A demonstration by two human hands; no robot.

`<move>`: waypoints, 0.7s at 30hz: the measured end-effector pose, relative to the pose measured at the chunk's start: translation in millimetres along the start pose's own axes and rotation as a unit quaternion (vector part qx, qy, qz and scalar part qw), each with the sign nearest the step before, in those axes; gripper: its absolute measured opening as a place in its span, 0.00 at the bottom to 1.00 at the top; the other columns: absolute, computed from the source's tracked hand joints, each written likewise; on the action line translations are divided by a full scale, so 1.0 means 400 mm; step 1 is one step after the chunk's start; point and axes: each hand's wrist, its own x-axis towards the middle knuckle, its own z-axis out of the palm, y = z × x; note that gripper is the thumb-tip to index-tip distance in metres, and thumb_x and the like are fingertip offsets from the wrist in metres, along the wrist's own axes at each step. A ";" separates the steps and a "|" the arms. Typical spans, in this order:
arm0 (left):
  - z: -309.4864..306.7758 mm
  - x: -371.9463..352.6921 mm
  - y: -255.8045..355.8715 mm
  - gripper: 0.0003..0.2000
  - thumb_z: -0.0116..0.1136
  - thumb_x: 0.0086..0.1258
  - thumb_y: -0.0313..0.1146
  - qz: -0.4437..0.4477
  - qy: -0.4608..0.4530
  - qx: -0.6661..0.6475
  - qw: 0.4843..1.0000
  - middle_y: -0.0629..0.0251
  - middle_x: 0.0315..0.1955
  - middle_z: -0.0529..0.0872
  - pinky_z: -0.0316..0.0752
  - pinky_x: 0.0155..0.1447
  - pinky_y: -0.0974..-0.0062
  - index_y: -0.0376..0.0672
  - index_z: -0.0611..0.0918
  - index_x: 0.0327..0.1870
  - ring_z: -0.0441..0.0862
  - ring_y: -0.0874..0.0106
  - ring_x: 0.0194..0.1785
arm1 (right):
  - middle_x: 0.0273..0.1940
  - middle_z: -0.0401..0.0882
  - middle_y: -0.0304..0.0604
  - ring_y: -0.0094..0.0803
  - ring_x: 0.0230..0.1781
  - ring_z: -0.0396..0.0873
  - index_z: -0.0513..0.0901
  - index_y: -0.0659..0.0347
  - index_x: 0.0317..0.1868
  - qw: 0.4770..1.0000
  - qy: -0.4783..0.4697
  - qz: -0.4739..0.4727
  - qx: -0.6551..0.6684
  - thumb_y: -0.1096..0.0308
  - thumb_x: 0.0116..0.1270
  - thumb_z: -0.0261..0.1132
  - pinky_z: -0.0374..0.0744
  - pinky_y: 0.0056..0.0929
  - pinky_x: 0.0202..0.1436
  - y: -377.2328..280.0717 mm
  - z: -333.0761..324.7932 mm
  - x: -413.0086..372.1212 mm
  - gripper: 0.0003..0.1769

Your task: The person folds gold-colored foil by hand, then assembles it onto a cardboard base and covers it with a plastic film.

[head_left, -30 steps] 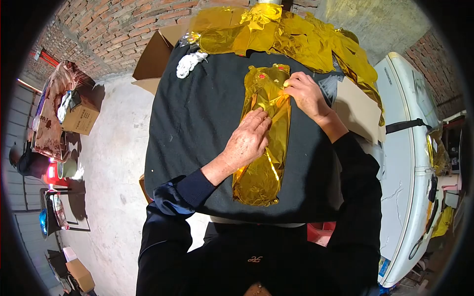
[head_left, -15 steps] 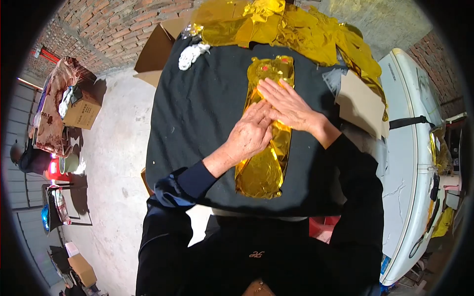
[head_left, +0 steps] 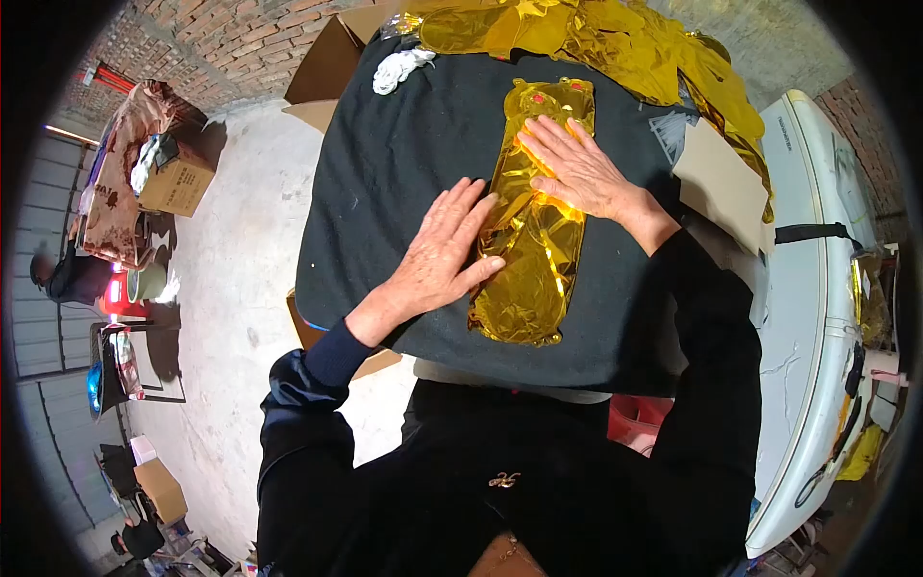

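Observation:
A flat, folded gold foil balloon (head_left: 524,303) lies lengthwise on the dark cloth of the table (head_left: 385,173), with small red marks near its far end. My right hand (head_left: 582,178) rests flat on the balloon's upper half, fingers stretched out, covering part of it. At the balloon's left edge is my left hand (head_left: 437,250), open with its fingers apart. Its thumb reaches over the foil while the palm is over the dark cloth. Nothing is held in either hand.
More gold foil sheets (head_left: 625,58) lie along the table's far edge. A crumpled white cloth (head_left: 399,69) is at the far left corner. Cardboard (head_left: 726,183) and a white chest-like appliance (head_left: 808,288) stand to the right. A person (head_left: 77,279) is at the far left.
My left hand has moved left, away from my right hand, and its fingers have opened out. My right hand stays flat on the foil. The camera view has shifted slightly.

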 end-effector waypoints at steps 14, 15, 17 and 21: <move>0.053 -0.102 0.126 0.15 0.75 0.64 0.33 -0.031 0.128 0.086 0.988 0.57 0.44 0.79 0.71 0.58 0.55 0.40 0.81 0.45 0.77 0.56 0.52 | 0.90 0.52 0.43 0.40 0.91 0.46 0.55 0.52 0.89 0.999 0.029 -0.028 -0.017 0.40 0.89 0.43 0.43 0.56 0.92 -0.051 -0.016 0.027 0.39; 0.055 -0.104 0.126 0.14 0.74 0.63 0.31 -0.028 0.127 0.089 0.988 0.57 0.43 0.79 0.70 0.57 0.56 0.40 0.81 0.45 0.77 0.56 0.51 | 0.90 0.52 0.43 0.40 0.91 0.46 0.55 0.52 0.89 0.999 0.031 -0.025 0.000 0.41 0.89 0.43 0.44 0.55 0.92 -0.048 -0.005 0.030 0.39; 0.055 -0.107 0.122 0.13 0.74 0.62 0.29 -0.024 0.123 0.094 0.988 0.57 0.41 0.78 0.70 0.57 0.56 0.40 0.80 0.43 0.77 0.56 0.49 | 0.90 0.51 0.43 0.41 0.91 0.46 0.55 0.52 0.89 1.000 0.023 -0.018 -0.005 0.42 0.89 0.42 0.44 0.54 0.92 -0.041 0.016 0.018 0.38; 0.057 -0.115 0.119 0.12 0.73 0.63 0.29 -0.027 0.122 0.098 0.987 0.58 0.38 0.79 0.70 0.56 0.57 0.41 0.81 0.42 0.77 0.56 0.47 | 0.91 0.45 0.42 0.39 0.92 0.40 0.51 0.54 0.90 1.000 -0.022 -0.005 0.001 0.48 0.90 0.43 0.39 0.51 0.93 -0.044 0.000 0.020 0.37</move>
